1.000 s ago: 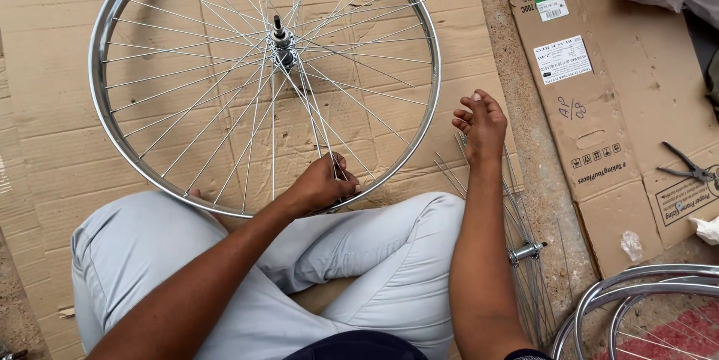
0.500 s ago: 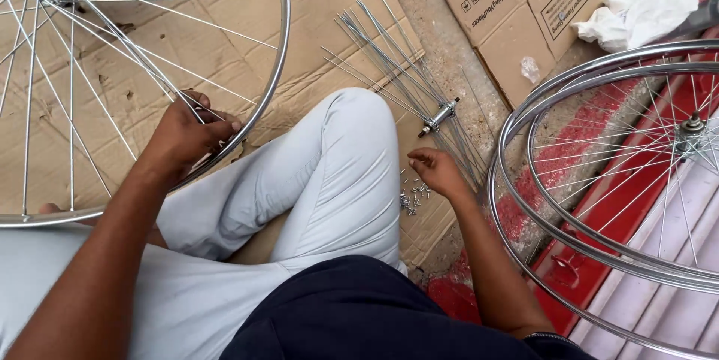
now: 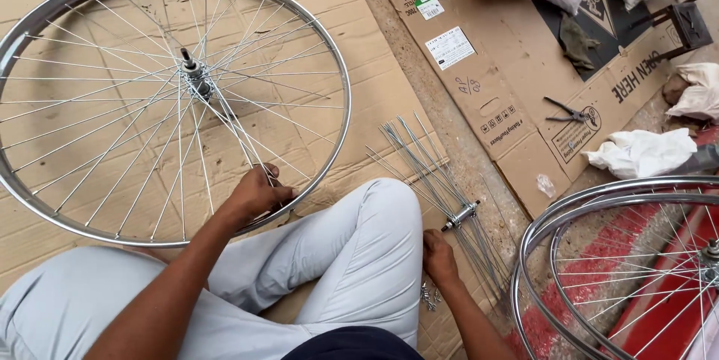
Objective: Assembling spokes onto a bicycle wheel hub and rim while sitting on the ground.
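A chrome bicycle wheel (image 3: 329,68) with thin steel spokes and a central hub (image 3: 193,75) lies flat on cardboard in front of my knees. My left hand (image 3: 257,194) grips a spoke at the near part of the rim, fingers closed round it. My right hand (image 3: 439,256) rests low beside my right knee, fingers curled over a small pile of spoke nipples (image 3: 429,298); whether it holds any is hidden. A loose bundle of spokes (image 3: 434,173) and a spare hub (image 3: 460,215) lie just beyond that hand.
Flattened cardboard (image 3: 359,0) covers the floor. Pliers (image 3: 565,113) lie on a printed box sheet at right. White cloth bags (image 3: 641,153) sit further right. Two more chrome rims (image 3: 535,233) lean at the lower right over a red surface.
The camera swung right and back to the left. My right hand dropped from raised above the knee to the floor by the nipples. My left hand kept its grip at the rim.
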